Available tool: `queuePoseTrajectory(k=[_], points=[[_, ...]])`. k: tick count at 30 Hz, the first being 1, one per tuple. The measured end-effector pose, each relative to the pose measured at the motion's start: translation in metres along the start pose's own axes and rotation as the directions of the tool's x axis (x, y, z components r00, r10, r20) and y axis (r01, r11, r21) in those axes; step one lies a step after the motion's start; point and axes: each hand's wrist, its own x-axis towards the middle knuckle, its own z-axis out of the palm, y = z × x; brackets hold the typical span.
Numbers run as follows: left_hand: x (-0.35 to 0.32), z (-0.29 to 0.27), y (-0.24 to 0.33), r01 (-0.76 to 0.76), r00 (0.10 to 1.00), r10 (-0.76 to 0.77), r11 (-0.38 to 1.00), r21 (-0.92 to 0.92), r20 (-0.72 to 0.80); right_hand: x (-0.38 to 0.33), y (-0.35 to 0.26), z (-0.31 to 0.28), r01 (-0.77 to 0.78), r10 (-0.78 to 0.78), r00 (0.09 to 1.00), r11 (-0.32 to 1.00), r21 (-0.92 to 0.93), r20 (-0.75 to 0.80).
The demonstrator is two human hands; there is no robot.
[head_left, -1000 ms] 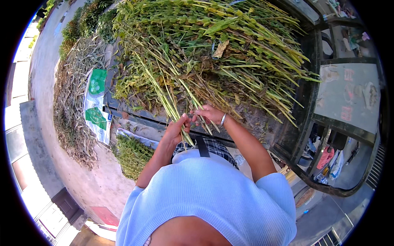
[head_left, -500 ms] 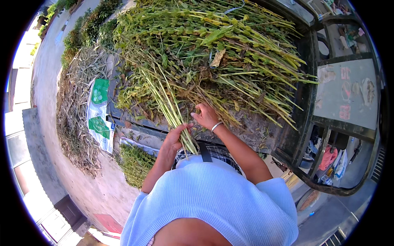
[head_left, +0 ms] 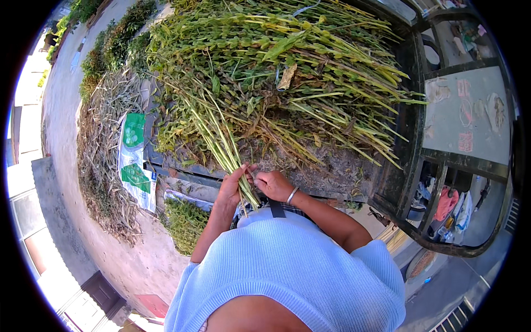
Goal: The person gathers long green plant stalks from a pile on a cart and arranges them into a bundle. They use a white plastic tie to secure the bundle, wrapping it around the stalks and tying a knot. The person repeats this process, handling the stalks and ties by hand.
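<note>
Both hands, the left hand (head_left: 232, 185) and right hand (head_left: 272, 183), have drawn closer and now clasp a bundle of long green plant stalks (head_left: 229, 152) pulled from the heap (head_left: 287, 66).

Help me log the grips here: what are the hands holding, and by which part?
Both the left hand and the right hand grip a bunch of green stalks at its lower cut end, the leafy tops lying on the heap.
</note>
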Motion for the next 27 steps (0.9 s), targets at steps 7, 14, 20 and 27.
queuePoseTrajectory(k=[7,14,20,27], points=[[-0.003,0.000,0.015,0.088,0.980,-0.094,0.995,0.041,0.173,0.003,0.021,-0.023,-0.138,0.076,0.970,0.953,-0.268,-0.229],[-0.015,0.020,0.023,0.081,0.987,-0.080,0.997,-0.002,0.140,-0.002,0.135,-0.044,-0.305,0.167,0.943,0.784,-0.541,-0.289],[-0.015,0.002,0.018,0.075,0.987,-0.078,0.997,0.028,0.139,0.018,0.052,-0.074,-0.468,0.184,0.872,0.587,0.661,0.453],[-0.020,0.008,0.021,0.008,0.978,-0.036,0.991,0.134,0.207,0.060,0.026,-0.017,-0.260,0.127,0.926,0.897,0.357,0.356]])
